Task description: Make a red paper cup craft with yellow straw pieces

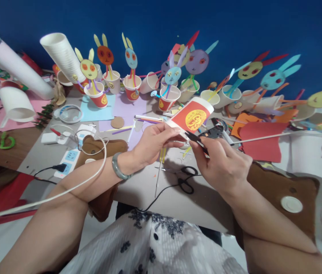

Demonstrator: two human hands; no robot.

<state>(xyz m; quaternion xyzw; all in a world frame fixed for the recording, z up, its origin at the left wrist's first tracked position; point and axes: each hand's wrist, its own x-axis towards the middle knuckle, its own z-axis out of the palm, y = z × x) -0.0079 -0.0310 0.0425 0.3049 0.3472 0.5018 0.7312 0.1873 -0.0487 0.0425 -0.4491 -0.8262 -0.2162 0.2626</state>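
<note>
My left hand [157, 140] grips a red and white paper cup [193, 115] with a round yellow print. The cup is tilted, its rim towards the upper right. My right hand [223, 160] is closed around a slim black pointed tool [197, 142], whose tip is at the cup's lower edge. Its exact kind is hard to make out, and my fingers hide part of it. Below my hands, black-handled scissors [188, 178] lie on the grey table [161, 205].
Several paper cups with rabbit faces, such as the yellow one [88, 69], line the blue wall [155, 19]. A stack of white cups [60, 51] leans at the left. A power strip [68, 161] with cables, red paper [259, 140] and a brown cushion [286, 190] surround my arms.
</note>
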